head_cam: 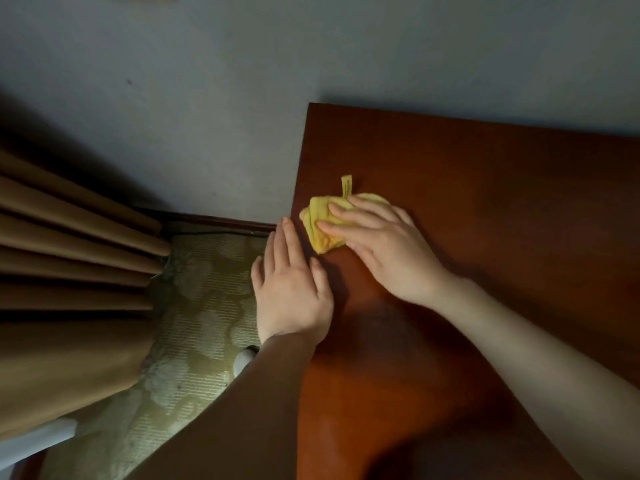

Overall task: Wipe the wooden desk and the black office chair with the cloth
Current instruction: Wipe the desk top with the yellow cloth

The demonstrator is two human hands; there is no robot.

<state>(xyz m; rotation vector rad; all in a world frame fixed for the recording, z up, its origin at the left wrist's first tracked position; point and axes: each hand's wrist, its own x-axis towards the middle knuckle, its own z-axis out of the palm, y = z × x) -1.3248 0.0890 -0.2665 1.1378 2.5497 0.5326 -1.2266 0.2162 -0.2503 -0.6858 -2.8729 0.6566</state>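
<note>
Yellow crumpled cloth (325,220) on reddish-brown desk (485,202)

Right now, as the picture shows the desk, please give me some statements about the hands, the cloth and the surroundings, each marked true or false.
1. The right hand presses the yellow cloth onto the wooden desk. True.
2. The cloth lies near the desk's right edge. False: it lies near the left edge.
3. The left hand holds a second cloth. False: it holds nothing; its fingers are straight, at the desk's left edge.
4. A brown curtain hangs to the left of the desk. True.
5. A patterned carpet covers the floor beside the desk. True.
</note>
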